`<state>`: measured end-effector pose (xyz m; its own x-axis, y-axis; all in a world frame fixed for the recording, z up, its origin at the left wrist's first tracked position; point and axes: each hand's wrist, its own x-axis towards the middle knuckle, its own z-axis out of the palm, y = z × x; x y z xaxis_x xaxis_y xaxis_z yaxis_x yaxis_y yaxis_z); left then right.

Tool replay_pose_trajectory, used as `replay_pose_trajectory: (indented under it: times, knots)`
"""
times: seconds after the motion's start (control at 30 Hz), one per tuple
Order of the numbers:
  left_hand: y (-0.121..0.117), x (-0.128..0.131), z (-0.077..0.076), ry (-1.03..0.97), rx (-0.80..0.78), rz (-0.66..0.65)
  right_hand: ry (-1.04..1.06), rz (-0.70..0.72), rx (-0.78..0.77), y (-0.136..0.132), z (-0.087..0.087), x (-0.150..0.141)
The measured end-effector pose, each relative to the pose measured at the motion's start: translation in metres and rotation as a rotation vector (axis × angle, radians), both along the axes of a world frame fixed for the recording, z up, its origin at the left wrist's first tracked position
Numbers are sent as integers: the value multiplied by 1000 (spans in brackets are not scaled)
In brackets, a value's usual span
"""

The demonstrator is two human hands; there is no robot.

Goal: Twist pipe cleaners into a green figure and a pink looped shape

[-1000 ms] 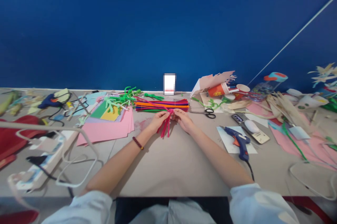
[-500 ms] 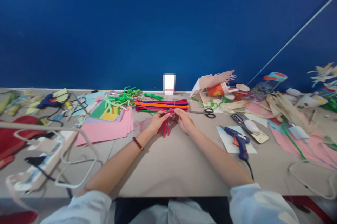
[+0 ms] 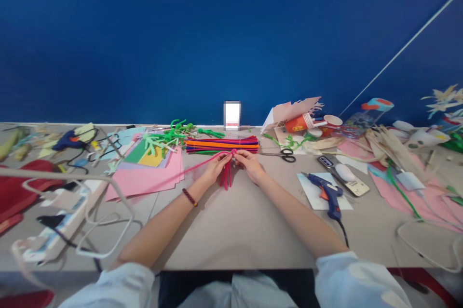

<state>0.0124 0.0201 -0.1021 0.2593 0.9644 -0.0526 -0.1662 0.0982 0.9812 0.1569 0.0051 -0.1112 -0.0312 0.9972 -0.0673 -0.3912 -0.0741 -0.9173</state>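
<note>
Pinched between my two hands are pink pipe cleaners (image 3: 226, 177), gathered in a small knot or coil at the fingertips. Several ends hang down below it. One long strand runs left past my left hand (image 3: 218, 164), over the pink paper. My left fingers close on the bunch just left of the coil. From the other side, my right hand (image 3: 248, 160) holds the coil with thumb and fingertips. Right behind both hands lies a bundle of coloured pipe cleaners (image 3: 222, 144), orange, red, purple and green. Scissors (image 3: 287, 155) rest to its right.
At the right, a blue glue gun (image 3: 330, 193) lies on white paper beside a phone (image 3: 356, 185) and a white mouse (image 3: 345, 173). Pink paper sheets (image 3: 144, 182) and green pipe-cleaner pieces (image 3: 177, 129) are at the left. A power strip (image 3: 61, 231) with looping cables sits front left.
The long pink strand has swung from behind the left hand, by the bundle, down to the left across the pink paper. Both hands stay nearly in place, still pinching the coil.
</note>
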Motion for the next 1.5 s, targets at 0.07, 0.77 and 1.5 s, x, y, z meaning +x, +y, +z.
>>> replay_pose_trajectory:
  times: [0.07, 0.77, 1.5]
  knots:
    - [0, 1, -1, -3, -1, 15, 2, -2, 4, 0, 0, 0]
    - [6, 0, -7, -25, -129, -61, -116, 22, 39, -3, 5, -2]
    - [-3, 0, 9, 166, 220, -79, 177, 46, -46, 4, 2, 6]
